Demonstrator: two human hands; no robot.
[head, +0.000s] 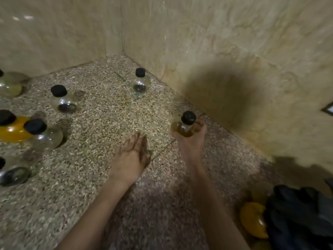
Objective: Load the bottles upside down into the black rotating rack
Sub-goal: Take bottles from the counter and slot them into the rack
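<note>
My right hand (191, 143) grips a small round glass bottle (184, 129) with a black cap, upright and part full of amber liquid. My left hand (130, 156) rests flat on the speckled counter, fingers together, holding nothing. More black-capped round bottles stand upright: a clear one (141, 82) near the back corner, another clear one (63, 100) further left, a clear one (43, 136) beside an orange-filled one (13, 129). The black rack (299, 215) shows at the bottom right, blurred, with an orange bottle (253, 220) against it.
Beige marble walls (234, 51) close the counter at the back and right, meeting in a corner. Further bottles are cut off at the left edge (10, 83) and lower left (12, 173). Bare speckled counter (111, 109) lies between the hands and the bottles.
</note>
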